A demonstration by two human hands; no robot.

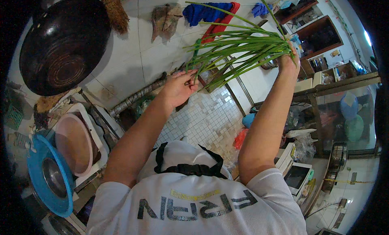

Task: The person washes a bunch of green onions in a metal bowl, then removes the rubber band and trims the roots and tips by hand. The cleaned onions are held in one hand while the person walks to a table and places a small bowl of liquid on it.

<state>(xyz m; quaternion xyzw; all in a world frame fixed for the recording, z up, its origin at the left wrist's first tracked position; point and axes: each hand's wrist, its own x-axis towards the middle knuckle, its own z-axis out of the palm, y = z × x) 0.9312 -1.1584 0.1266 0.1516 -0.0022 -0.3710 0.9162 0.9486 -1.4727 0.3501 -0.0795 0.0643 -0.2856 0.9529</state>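
Note:
A bunch of long green leafy stalks (243,49) stretches between my two hands, above the tiled floor. My right hand (288,60) is closed around the gathered end at the upper right. Toward the centre, my left hand (180,87) is at the loose leaf tips, with thumb and fingers bent. Whether its fingers pinch any tips cannot be told. Behind the leaves, a blue cloth (206,15), a red cloth (217,28) and a brown cloth (166,21) hang on the white tiled wall.
A large black wok (65,45) and a straw brush (114,11) hang at the upper left. Below them are a pink basin (74,145) and a blue basin (68,186). A glass-fronted cabinet (346,119) stands right, above a microwave oven (297,177). Plastic bags lie nearby.

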